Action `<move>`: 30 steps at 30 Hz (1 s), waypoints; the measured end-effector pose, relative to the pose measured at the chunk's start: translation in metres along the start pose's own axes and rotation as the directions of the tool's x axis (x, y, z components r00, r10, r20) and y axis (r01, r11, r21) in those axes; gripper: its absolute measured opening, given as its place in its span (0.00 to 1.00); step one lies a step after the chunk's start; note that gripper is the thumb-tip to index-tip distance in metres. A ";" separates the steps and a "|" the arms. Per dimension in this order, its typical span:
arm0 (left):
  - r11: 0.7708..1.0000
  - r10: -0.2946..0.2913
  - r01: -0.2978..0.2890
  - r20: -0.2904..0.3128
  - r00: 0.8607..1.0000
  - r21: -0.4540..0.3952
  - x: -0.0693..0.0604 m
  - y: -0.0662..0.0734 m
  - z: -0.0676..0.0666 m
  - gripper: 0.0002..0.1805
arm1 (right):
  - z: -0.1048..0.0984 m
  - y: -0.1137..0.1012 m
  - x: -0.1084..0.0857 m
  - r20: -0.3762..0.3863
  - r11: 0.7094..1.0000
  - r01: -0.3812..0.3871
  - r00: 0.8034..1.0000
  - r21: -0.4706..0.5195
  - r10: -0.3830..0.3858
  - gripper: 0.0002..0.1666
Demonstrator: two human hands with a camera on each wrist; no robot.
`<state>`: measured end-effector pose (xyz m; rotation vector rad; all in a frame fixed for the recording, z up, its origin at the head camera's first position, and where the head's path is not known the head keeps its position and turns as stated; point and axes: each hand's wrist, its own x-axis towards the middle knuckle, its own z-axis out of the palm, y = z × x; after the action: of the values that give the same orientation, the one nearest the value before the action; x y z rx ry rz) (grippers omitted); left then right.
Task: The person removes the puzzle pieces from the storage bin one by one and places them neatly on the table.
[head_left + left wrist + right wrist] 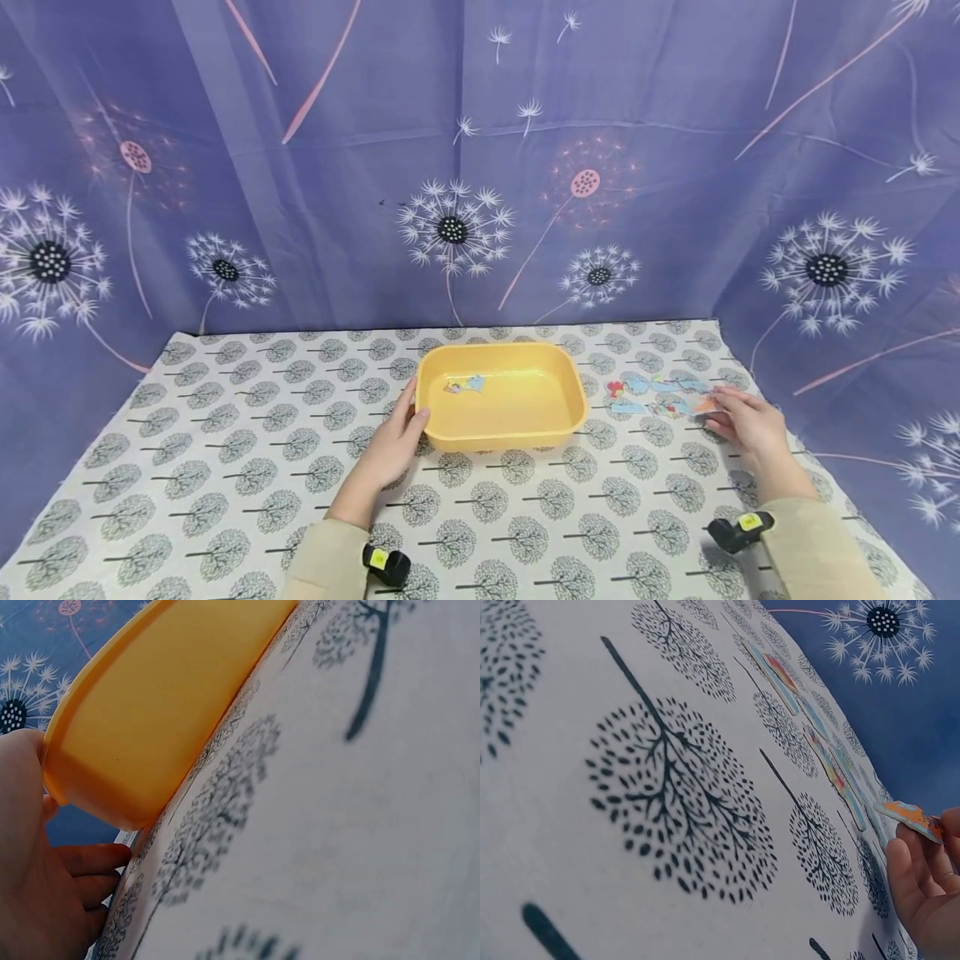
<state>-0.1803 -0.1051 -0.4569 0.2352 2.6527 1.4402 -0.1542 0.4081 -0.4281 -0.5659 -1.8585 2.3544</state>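
A shallow yellow plastic basin (502, 442) stands on the table. My left hand (392, 446) holds its left end, the thumb at the rim and the other fingers outside, beside the wall. Two small colourful puzzle pieces (473, 383) lie inside the basin, toward the left. Over on the right, my right hand (757, 429) pinches an orange puzzle piece (911, 816) between thumb and fingers, just above the cloth in the right wrist view. Close by, several flat, mostly light-blue puzzle pieces (627, 408) lie in two rough rows between the basin and that hand.
A white tablecloth (525, 542) printed with grey trees covers the table. Behind it and to the right hangs a blue-purple curtain (337, 208) with dandelion prints. Black straps with small devices sit on both wrists.
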 end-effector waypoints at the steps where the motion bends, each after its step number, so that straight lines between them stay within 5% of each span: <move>1: 1.000 0.001 -0.001 0.001 1.000 0.001 0.000 0.000 0.000 0.33 | 0.000 0.000 0.000 -0.003 1.000 0.000 1.000 0.003 0.000 0.15; 10: 1.000 -0.009 0.009 -0.003 1.000 -0.004 0.000 0.002 -0.001 0.33 | -0.001 0.000 0.000 -0.004 1.000 -0.003 1.000 0.005 0.003 0.14; 17: 1.000 -0.019 0.019 0.002 1.000 -0.009 -0.001 0.004 -0.002 0.32 | 0.003 0.005 0.005 -0.089 0.979 -0.041 0.996 -0.200 0.023 0.08; 22: 1.000 -0.019 0.019 0.004 1.000 -0.005 -0.002 0.004 -0.002 0.33 | 0.009 0.007 0.009 -0.176 0.910 -0.074 0.984 -0.409 0.001 0.31; 27: 1.000 -0.008 0.008 0.003 1.000 -0.005 -0.001 0.002 -0.001 0.33 | 0.012 0.008 0.014 -0.261 0.798 -0.116 0.964 -0.591 -0.054 0.31; 30: 1.000 -0.003 0.003 0.005 1.000 0.000 0.000 0.002 -0.001 0.33 | 0.012 0.009 0.017 -0.293 0.792 -0.139 0.955 -0.594 -0.052 0.32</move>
<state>-0.1800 -0.1053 -0.4550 0.2345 2.6477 1.4371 -0.1723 0.3996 -0.4385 -0.9596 -2.4458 1.5138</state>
